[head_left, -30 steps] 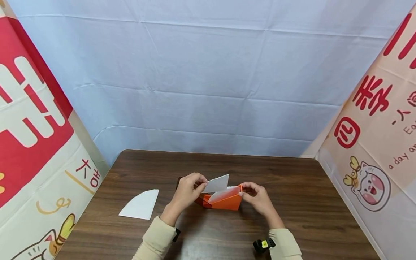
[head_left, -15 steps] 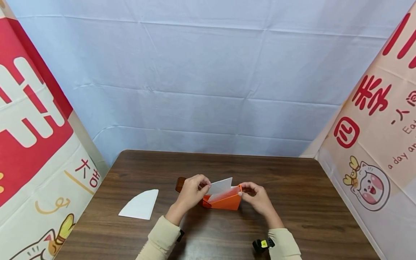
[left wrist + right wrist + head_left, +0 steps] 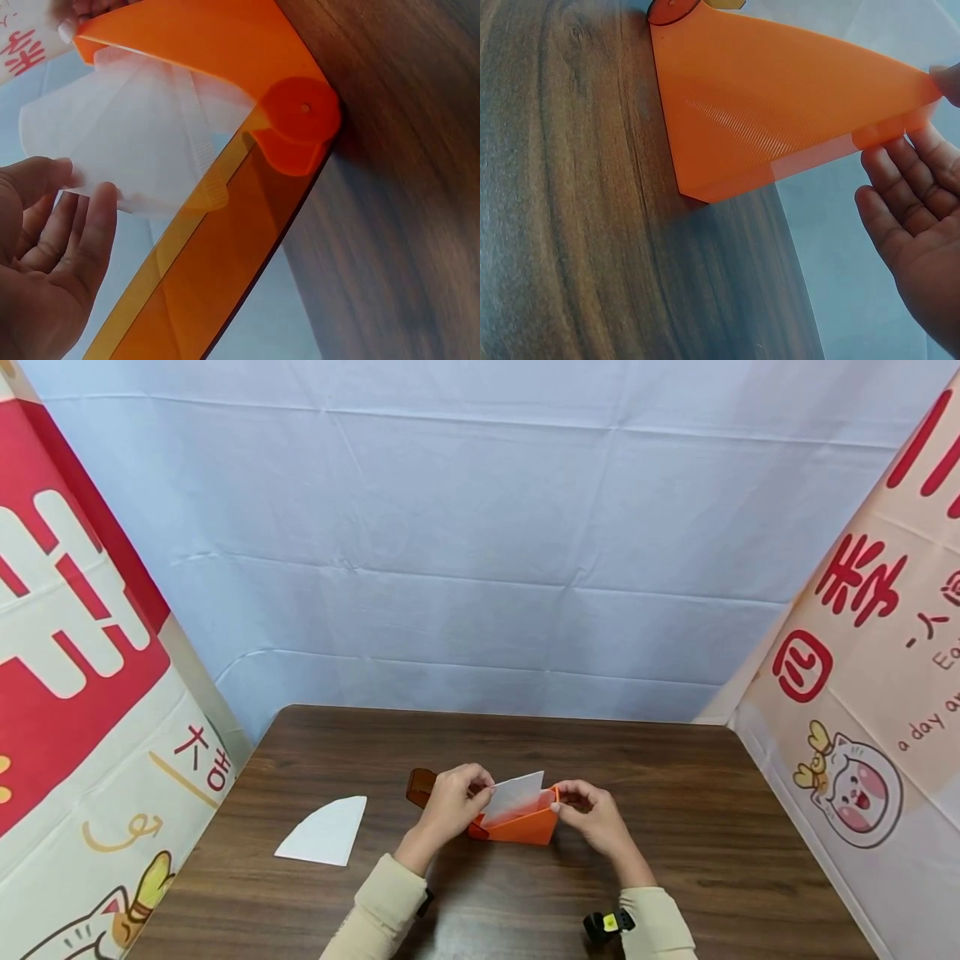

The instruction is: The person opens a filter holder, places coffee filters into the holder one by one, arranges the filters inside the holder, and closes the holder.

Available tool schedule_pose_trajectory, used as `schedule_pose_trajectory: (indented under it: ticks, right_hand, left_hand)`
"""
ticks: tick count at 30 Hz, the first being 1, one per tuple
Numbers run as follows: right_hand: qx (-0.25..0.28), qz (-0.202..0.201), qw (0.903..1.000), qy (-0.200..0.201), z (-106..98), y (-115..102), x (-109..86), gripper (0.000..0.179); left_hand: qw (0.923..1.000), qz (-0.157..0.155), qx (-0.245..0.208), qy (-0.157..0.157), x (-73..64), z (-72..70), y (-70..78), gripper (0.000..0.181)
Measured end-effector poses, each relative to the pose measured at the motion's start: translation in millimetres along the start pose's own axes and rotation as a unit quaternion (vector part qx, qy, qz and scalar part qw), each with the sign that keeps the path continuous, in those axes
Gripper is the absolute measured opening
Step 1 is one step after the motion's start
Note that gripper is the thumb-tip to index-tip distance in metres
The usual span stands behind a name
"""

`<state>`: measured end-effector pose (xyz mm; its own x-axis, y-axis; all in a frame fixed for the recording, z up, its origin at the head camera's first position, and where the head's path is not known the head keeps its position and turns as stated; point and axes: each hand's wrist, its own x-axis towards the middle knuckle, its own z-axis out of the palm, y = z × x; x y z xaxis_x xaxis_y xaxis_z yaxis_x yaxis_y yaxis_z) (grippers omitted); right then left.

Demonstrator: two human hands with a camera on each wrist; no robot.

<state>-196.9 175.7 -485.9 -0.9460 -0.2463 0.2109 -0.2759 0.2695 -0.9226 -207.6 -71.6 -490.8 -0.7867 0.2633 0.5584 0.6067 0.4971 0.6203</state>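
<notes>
An orange filter holder (image 3: 521, 829) stands on the table in the head view, its see-through brown lid (image 3: 421, 785) swung out to the left on a round hinge (image 3: 304, 109). My left hand (image 3: 452, 806) pinches a white paper coffee filter (image 3: 516, 797) by its left edge, between thumb and fingers. The filter's lower part sits inside the holder, and its upper corner sticks out above the rim. At the holder's upper right corner, my right hand (image 3: 592, 817) grips the wall between thumb and fingers; the right wrist view shows those fingers (image 3: 907, 176) behind the orange wall.
A white fan-shaped paper filter (image 3: 322, 833) lies flat on the brown wooden table (image 3: 712, 810), left of my left hand. A pale cloth (image 3: 480, 527) hangs behind the table, and printed cloths hang at both sides.
My left hand has moved right and slightly down, bringing the paper filter deeper into the holder. More of the brown lid shows behind it. My right hand and the holder have stayed put.
</notes>
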Motion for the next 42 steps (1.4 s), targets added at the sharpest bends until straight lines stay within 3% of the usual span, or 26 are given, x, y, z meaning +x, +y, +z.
schedule_pose_trajectory:
  ticks: [7,20,26,42]
  right_hand:
    - [-0.001,0.000,1.0000,-0.005,0,1,-0.3,0.025]
    - [-0.002,0.010,0.9999,0.003,0,1,0.1,0.025]
    - [-0.001,0.010,0.9999,0.004,0,1,0.2,0.025]
    - [-0.002,0.008,0.9999,0.007,0,-1,-0.4,0.024]
  left_hand:
    - [1.0000,-0.007,-0.001,0.006,-0.5,5.7,-2.4,0.005]
    - [0.9994,-0.010,0.001,0.034,-0.9,17.5,-4.4,0.012]
    - [0.9992,-0.016,0.009,0.034,-0.1,22.0,-4.2,0.011]
    - [0.9954,-0.067,0.068,0.006,-3.2,30.2,-3.8,0.008]
